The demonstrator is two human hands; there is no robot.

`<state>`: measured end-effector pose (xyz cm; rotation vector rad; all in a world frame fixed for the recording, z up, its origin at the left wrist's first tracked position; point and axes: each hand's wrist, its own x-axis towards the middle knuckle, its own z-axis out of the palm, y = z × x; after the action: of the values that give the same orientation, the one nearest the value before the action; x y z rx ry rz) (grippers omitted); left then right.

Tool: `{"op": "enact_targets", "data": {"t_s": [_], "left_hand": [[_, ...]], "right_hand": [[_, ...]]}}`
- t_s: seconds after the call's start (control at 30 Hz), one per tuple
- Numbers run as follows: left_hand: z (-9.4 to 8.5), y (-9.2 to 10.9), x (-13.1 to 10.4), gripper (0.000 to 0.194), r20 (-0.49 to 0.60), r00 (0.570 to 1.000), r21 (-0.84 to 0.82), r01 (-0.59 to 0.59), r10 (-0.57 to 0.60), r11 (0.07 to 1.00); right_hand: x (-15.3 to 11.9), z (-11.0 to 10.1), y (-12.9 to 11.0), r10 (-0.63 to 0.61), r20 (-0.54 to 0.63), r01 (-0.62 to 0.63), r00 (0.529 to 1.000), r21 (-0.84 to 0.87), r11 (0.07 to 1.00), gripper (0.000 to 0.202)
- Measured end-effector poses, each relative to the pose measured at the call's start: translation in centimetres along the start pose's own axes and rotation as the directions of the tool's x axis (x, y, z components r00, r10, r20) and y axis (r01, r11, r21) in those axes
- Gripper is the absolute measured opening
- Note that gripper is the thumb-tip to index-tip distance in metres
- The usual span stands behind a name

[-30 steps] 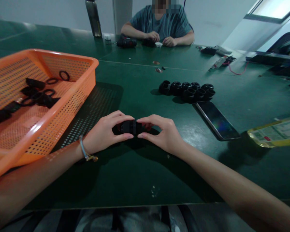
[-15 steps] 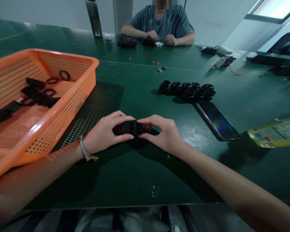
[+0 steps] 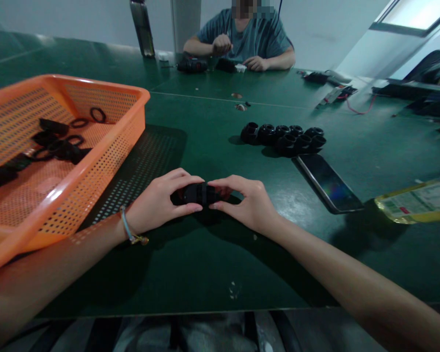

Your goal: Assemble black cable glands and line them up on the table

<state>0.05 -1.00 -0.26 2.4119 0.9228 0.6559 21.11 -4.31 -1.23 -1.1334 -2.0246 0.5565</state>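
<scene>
Between my two hands lies a black plastic fitting (image 3: pixel 197 193), low over the green table (image 3: pixel 205 274). My left hand (image 3: pixel 168 195) is closed on its left part, thumb on the near side and fingers on the far side. The thumb and fingertips of my right hand (image 3: pixel 246 199) pinch the right end, where a raised ring runs round the part. My palms hide both of its ends. Beyond my right hand stands a cluster of several black fittings (image 3: pixel 288 139) with round openings.
At left an orange perforated basket (image 3: pixel 113 164) holds black rings and other black parts. A phone (image 3: pixel 330 183) and a bottle of yellow liquid (image 3: pixel 418 200) lie at right. Across the table sits a person (image 3: pixel 242 44) near a dark power tool (image 3: pixel 191 65) and a tall bottle (image 3: pixel 143 29).
My hands and the black fitting stay almost where they were. Across the table, the person has raised one hand and laid the other flatter and further inward.
</scene>
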Motion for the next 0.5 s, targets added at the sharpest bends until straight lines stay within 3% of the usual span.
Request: {"op": "enact_targets", "data": {"t_s": [0.5], "left_hand": [[-0.01, -0.07, 0.04, 0.04, 0.001, 1.0, -0.01, 0.006, -0.006, 1.0]], "right_hand": [[0.03, 0.0, -0.08, 0.034, 0.006, -0.035, 0.999, 0.034, 0.999, 0.03]]}}
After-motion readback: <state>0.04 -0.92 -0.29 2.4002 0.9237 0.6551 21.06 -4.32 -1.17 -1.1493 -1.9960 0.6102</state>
